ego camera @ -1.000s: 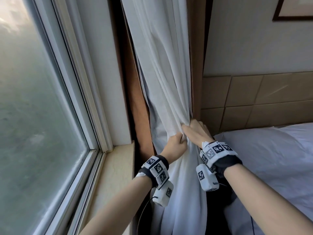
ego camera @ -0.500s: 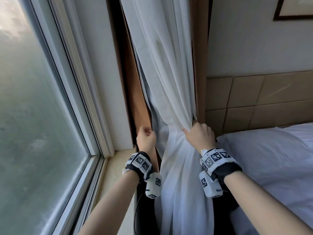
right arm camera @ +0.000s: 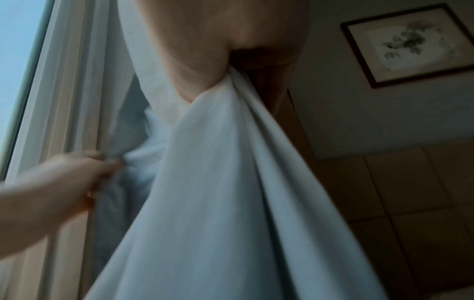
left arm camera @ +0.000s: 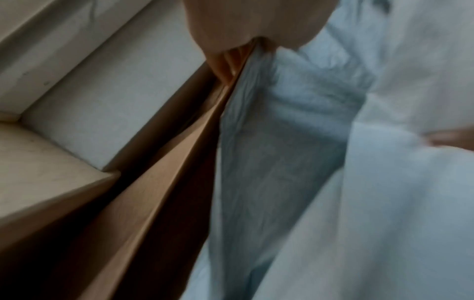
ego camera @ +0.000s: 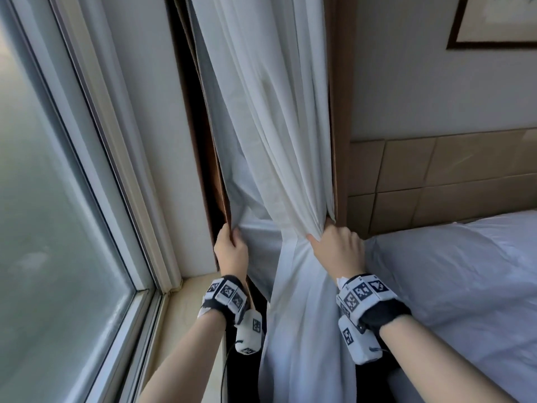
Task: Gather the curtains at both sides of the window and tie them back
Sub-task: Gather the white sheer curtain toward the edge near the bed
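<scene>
At the right-hand side of a window (ego camera: 66, 199), a person's right hand (ego camera: 338, 247) is clenched around a bunched waist of sheer white fabric curtain (ego camera: 273, 117), pulling its folds together close to the tall brown wooden side panel (ego camera: 340, 141) next to the bed. The left hand (ego camera: 231, 248) pinches the edge of a heavier brown-faced drape with pale lining (ego camera: 223, 181), thumb on the near side and fingers wrapped behind, holding it just beside the white wall return of the window recess.

By the look of it the job is at the gathering stage on this side only: the sheer is collected, the drape is only caught by its edge and not yet brought across to join it. No tie-back cord, band or hook can be seen in any view, so nothing is tied. The opposite side of the window is out of frame and its state cannot be told.

No containers appear. Around the work stand a cream stone windowsill (ego camera: 186, 330), a white-sheeted bed (ego camera: 465, 286), a tan padded panel headboard (ego camera: 450, 181) and a dark-framed picture (ego camera: 494, 21) on the wall.
</scene>
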Demonstrator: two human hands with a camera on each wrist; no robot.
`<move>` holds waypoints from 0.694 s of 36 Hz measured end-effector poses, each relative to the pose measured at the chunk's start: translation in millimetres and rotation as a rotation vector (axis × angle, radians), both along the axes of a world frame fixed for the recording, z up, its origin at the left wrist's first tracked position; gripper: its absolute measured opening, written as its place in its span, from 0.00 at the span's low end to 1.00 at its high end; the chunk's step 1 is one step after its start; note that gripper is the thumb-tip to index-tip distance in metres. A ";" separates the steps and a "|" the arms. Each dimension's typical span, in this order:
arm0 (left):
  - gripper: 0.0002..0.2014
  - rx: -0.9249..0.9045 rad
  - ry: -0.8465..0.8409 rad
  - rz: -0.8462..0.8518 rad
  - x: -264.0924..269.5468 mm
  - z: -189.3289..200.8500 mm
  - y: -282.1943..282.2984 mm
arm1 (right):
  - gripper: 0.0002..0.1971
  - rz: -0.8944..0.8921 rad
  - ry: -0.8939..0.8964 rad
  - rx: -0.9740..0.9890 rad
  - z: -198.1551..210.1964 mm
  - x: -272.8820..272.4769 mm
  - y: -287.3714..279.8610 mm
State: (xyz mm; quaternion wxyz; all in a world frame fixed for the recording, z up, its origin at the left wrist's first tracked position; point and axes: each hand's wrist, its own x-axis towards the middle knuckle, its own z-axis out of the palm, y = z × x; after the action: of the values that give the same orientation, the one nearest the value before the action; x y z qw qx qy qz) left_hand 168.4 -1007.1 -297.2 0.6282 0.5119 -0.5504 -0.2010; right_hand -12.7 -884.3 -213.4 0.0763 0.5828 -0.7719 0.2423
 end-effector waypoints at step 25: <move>0.37 0.228 -0.099 -0.334 -64.1 76.6 147.4 | 0.17 0.613 -0.335 0.204 -3.3 8.5 27.6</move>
State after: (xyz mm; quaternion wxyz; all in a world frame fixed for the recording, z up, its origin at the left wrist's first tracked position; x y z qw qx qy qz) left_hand 104.3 -859.6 -220.6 0.4964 0.4907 -0.6314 -0.3379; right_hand -4.2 -856.7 -216.7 -0.1857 0.7439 -0.5835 0.2676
